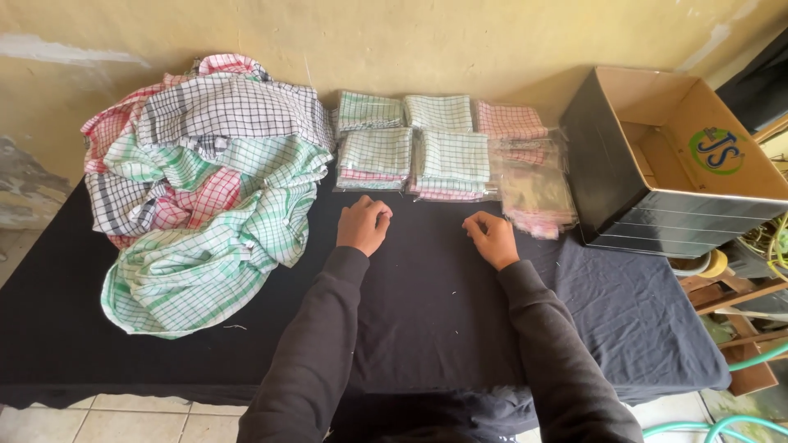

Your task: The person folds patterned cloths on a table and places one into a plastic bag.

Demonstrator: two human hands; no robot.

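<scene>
My left hand (364, 225) rests on the black tablecloth (435, 303) with its fingers curled in, holding nothing. My right hand (491, 238) lies a little to the right, also curled and empty. Just beyond both hands sit stacks of folded checked cloths (414, 152) in clear bags, green, white and pink. A loose pile of clear plastic bags (538, 193) lies to the right of the stacks. A big heap of unfolded checked cloths (201, 180) in green, pink and black-and-white covers the table's left side.
An open cardboard box (669, 164) with black outer sides stands at the right end of the table. A yellowish wall runs behind. Wooden pieces and green hoses (739, 361) lie on the floor at the right. Tiled floor shows below the table's front edge.
</scene>
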